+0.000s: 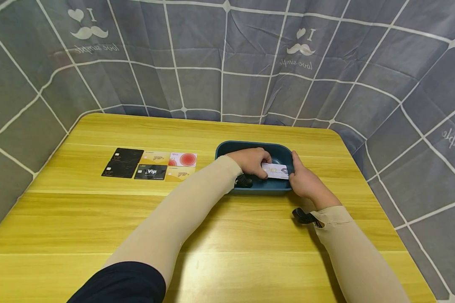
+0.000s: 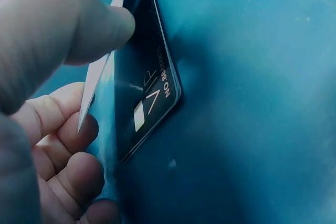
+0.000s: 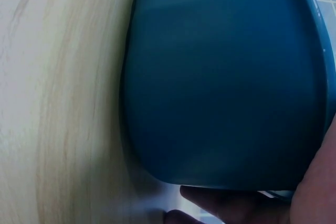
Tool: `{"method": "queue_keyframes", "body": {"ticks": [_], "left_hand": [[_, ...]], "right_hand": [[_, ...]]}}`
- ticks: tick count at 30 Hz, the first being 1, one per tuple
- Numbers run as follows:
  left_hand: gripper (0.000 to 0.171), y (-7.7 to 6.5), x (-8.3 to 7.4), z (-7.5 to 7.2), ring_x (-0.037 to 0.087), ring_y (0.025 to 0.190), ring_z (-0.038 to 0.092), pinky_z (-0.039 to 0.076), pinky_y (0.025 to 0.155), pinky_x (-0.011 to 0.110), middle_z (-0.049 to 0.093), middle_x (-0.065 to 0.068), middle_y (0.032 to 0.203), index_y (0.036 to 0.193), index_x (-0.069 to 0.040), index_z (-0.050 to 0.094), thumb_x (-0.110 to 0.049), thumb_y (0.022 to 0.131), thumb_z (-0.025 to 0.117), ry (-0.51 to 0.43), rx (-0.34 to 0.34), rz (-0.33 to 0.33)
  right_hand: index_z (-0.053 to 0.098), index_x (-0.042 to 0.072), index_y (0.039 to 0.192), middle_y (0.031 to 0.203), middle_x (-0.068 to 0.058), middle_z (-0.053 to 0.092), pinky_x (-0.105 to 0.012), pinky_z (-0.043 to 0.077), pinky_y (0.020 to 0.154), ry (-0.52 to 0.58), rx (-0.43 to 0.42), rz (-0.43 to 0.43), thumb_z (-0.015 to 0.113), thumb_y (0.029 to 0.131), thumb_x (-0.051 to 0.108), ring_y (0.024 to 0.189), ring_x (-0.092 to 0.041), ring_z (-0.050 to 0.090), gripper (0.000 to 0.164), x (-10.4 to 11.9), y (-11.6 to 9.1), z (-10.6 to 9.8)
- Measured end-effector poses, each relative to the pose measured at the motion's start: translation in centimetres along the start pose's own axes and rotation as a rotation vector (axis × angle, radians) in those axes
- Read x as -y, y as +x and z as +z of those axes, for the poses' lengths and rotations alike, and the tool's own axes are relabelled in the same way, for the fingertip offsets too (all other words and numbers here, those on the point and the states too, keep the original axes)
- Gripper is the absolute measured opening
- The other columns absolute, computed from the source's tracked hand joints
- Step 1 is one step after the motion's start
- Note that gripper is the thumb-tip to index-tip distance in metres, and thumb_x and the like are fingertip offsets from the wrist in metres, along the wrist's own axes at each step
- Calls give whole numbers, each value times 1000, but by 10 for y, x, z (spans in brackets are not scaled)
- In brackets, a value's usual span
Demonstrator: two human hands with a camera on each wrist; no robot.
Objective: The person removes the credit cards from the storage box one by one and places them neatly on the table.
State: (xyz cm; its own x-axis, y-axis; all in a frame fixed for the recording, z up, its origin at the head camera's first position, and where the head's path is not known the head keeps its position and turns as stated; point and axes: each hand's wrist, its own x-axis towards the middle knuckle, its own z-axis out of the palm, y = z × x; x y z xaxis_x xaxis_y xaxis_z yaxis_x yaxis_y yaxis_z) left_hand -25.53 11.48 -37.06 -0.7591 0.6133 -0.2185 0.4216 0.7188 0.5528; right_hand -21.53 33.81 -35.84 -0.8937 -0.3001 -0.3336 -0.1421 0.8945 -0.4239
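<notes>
A white card with "VIP" lettering is pinched between the thumb and fingers of my left hand, inside the blue plastic bin. The left wrist view shows this white card nearly edge-on. Beside it, black VIP cards lie stacked in the bin. At the bin's right end, my right hand grips the wall. In the right wrist view, the fingers of that hand are at the end of the bin, partly hidden.
To the left of the bin, several cards lie face up in two rows on the wooden table: black VIP cards, gold cards, a black "Vip" card and one with red circles. A grey checked curtain surrounds the table.
</notes>
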Motion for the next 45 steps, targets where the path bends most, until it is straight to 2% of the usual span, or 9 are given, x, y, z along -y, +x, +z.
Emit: {"method": "queue_keyframes", "body": {"ticks": [5,13,45], "left_hand": [[47,1,0,0,18,104,58,48,92,27,63,6,129,134,-10,65,-28,92,75,-3,-8,12],[48,1,1,-1,18,103,60,49,93,27,66,5,128,135,-9,65,-27,92,74,-14,-12,14],[52,1,1,0,19,109,59,49,99,30,64,6,135,141,-9,63,-26,92,73,-10,-22,5]], "right_hand": [[-14,6,168,169,-33,21,-62,31,123,9,7,10,30,108,13,152,-49,36,74,0,0,0],[-14,6,168,168,-33,24,-62,33,122,-4,7,10,29,109,14,150,-50,39,73,0,0,1],[-13,5,167,167,-35,26,-63,32,122,1,-4,-7,31,109,14,150,-50,39,74,-1,-1,2]]}}
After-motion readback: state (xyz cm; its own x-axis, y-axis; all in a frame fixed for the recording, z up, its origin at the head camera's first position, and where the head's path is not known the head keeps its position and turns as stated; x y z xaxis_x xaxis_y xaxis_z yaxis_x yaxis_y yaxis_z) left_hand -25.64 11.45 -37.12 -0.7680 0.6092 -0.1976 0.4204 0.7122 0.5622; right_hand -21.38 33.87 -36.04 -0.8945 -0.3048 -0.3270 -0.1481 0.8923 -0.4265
